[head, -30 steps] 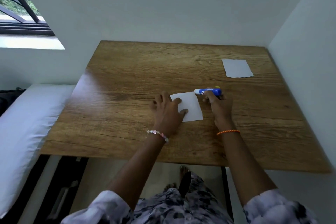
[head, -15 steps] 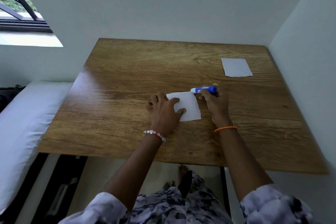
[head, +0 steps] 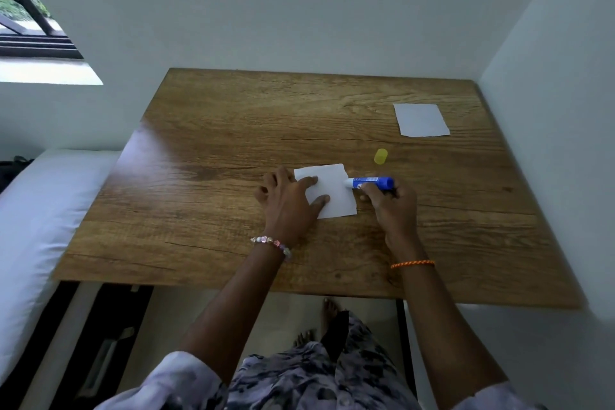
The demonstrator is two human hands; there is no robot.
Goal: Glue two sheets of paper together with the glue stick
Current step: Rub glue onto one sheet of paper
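Note:
A small white paper sheet (head: 332, 191) lies near the middle of the wooden table (head: 216, 143). My left hand (head: 288, 201) presses flat on its left part, fingers spread. My right hand (head: 391, 205) grips a blue glue stick (head: 371, 182) held sideways, its white tip touching the sheet's right edge. The yellow cap (head: 380, 156) lies on the table just behind the glue stick. A second white sheet (head: 421, 120) rests at the far right of the table, apart from both hands.
White walls close the table's far side and right side. A white mattress (head: 40, 216) lies left of the table, under a window (head: 30, 27). My feet show under the table's near edge.
The glue stick's tip has moved from the sheet's top right corner down along its right edge. The yellow cap, hidden behind my right hand before, now shows. My left hand stays pressed on the sheet.

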